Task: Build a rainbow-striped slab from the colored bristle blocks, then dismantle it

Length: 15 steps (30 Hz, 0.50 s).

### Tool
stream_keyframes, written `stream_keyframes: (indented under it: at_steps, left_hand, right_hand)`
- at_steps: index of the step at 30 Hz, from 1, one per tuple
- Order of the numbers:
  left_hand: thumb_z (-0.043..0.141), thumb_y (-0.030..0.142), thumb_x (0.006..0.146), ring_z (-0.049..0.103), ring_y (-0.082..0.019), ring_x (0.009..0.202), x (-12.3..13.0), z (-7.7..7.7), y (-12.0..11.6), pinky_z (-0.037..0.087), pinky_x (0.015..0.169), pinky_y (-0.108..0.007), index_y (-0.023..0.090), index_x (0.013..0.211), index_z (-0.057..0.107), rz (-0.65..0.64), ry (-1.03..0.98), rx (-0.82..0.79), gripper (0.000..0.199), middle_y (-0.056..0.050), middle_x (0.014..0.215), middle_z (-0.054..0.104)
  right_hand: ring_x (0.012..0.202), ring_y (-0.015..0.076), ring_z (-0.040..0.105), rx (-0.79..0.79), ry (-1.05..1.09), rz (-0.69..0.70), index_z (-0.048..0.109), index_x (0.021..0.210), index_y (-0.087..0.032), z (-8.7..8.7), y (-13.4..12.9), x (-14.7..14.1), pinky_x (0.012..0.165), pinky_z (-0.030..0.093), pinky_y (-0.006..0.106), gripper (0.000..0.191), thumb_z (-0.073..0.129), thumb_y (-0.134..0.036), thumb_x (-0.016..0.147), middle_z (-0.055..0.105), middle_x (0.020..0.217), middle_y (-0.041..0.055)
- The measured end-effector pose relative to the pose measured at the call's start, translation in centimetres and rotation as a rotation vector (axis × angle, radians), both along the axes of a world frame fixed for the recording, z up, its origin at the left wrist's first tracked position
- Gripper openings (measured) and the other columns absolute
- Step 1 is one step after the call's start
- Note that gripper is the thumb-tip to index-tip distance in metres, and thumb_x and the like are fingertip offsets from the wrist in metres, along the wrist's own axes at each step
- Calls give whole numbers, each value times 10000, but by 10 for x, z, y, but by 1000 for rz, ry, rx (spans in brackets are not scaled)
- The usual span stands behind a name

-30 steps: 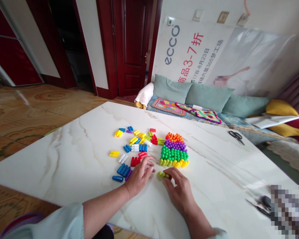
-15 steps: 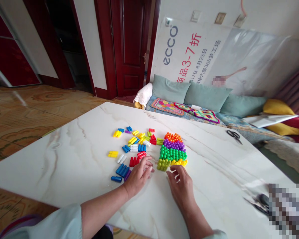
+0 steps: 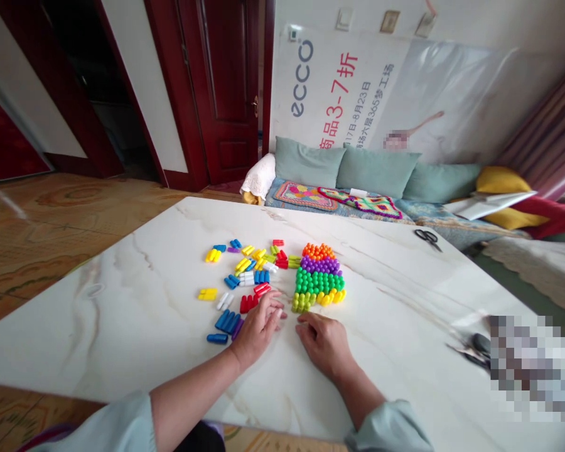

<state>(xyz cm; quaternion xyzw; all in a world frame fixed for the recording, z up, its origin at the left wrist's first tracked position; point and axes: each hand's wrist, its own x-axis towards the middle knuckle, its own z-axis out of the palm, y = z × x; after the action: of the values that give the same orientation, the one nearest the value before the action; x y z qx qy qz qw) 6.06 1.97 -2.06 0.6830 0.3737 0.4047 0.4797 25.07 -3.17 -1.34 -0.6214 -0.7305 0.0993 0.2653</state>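
On the marble-patterned table, a block of small round-ended plastic pieces stands packed in colour bands: orange (image 3: 317, 252), purple (image 3: 320, 265), green (image 3: 319, 282), olive-green (image 3: 303, 302) and yellow (image 3: 331, 297). My right hand (image 3: 327, 342) rests just below the olive-green pieces, fingers curled inward; anything inside them is hidden. Fingers stretched and slightly apart, my left hand (image 3: 258, 326) lies beside the red pieces (image 3: 249, 304) and holds nothing visible. It partly covers a purple piece (image 3: 237, 329), near the dark blue pieces (image 3: 227, 321).
Loose yellow (image 3: 208, 294), white (image 3: 225, 301) and blue pieces (image 3: 262, 277) lie scattered left of the block. Black scissors (image 3: 427, 237) sit near the far right edge; another dark pair (image 3: 478, 351) lies at right beside a blurred-out area. A sofa (image 3: 390, 213) stands beyond the table.
My right hand has moved left, closer to my left hand, and its fingers have curled in more. The whole view has shifted slightly; the pieces keep their layout.
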Motion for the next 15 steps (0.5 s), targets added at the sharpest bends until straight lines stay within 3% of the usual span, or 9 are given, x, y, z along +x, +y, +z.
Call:
stream_keyframes:
  at_steps: [3, 6, 8, 10, 12, 15]
  left_hand:
    - [433, 368, 928, 658, -221, 931, -1, -4, 1, 600, 679, -339, 214, 1257, 419, 9, 50, 18, 363, -116, 1112, 594]
    - [440, 283, 905, 645, -220, 982, -2, -6, -3, 574, 803, -393, 204, 1222, 446, 0, 140, 118, 327, -122, 1132, 600]
    - [450, 216, 870, 611, -220, 1066, -4, 2, -10, 530, 899, -412, 204, 1212, 474, -49, 206, 194, 344, -123, 1176, 590]
    - [492, 183, 817, 554, -226, 1158, -11, 20, -18, 495, 950, -394, 215, 1184, 538, -172, 297, 209, 371, -114, 1248, 563]
    - [570, 191, 765, 529, -237, 1188, -25, 47, -26, 471, 972, -362, 234, 1107, 624, -364, 436, 123, 349, -90, 1291, 555]
    - [560, 319, 840, 612, -213, 1051, -66, 85, -36, 492, 915, -329, 252, 1203, 602, -494, 549, -217, 371, -64, 1194, 633]
  right_hand:
    - [597, 139, 590, -15, -60, -19, 630, 790, -207, -1, 0, -3, 563, 310, 238, 201, 504, -328, 889, 670, 667, 6]
    - [617, 146, 591, -14, -94, -2, 612, 778, -205, -2, -1, -5, 572, 309, 241, 159, 528, -305, 868, 672, 688, 11]
    - [623, 141, 576, -23, -71, 39, 608, 808, -206, -1, -4, -3, 585, 329, 236, 90, 558, -273, 842, 655, 690, 1]
    - [662, 144, 570, -18, -15, 120, 609, 841, -206, 2, -12, 4, 627, 376, 239, 48, 571, -231, 823, 636, 712, -2]
    - [781, 161, 580, 7, 46, 240, 624, 910, -205, 7, -26, 16, 724, 432, 262, 105, 570, -207, 821, 638, 825, 25]
    - [1079, 206, 533, 12, 40, 348, 607, 1140, -222, 11, -55, 40, 930, 436, 337, 289, 548, -237, 858, 581, 1187, 93]
